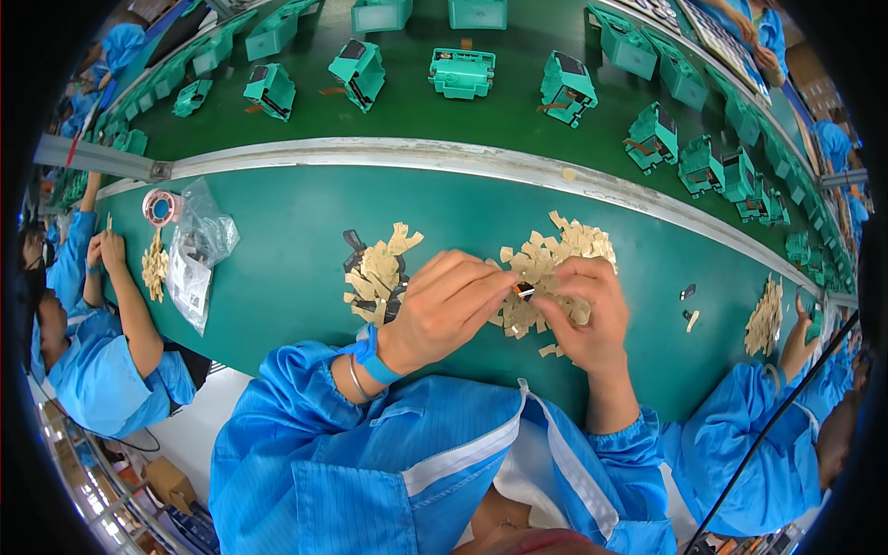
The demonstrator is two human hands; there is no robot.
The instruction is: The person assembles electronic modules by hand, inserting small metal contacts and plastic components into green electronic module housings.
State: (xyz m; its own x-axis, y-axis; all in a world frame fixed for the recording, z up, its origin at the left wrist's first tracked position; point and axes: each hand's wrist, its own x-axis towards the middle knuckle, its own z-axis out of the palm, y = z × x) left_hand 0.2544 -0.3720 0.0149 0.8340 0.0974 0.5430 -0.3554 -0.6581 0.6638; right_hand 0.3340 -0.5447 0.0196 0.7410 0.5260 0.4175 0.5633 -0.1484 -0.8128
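Note:
My left hand (451, 298) reaches in from the left, thumb and fingertips pinched on a small black part (524, 290) with an orange bit and a shiny pale strip. From the other side, my right hand (594, 313) has its fingers curled and its thumb against that part; its fingertips look slightly blurred. Under and behind both hands spreads a heap of small beige tape pieces (578, 242). Left of my left hand lies another pile of beige pieces (377, 268), mixed with black parts (353, 242).
Beyond a metal rail (370, 148), green plastic housings (462, 72) stand in rows on a dark green belt. A plastic bag (196, 268) and a tape roll (162, 207) lie at left. Co-workers in blue sit at left (106, 370) and right (754, 444), beside beige piles.

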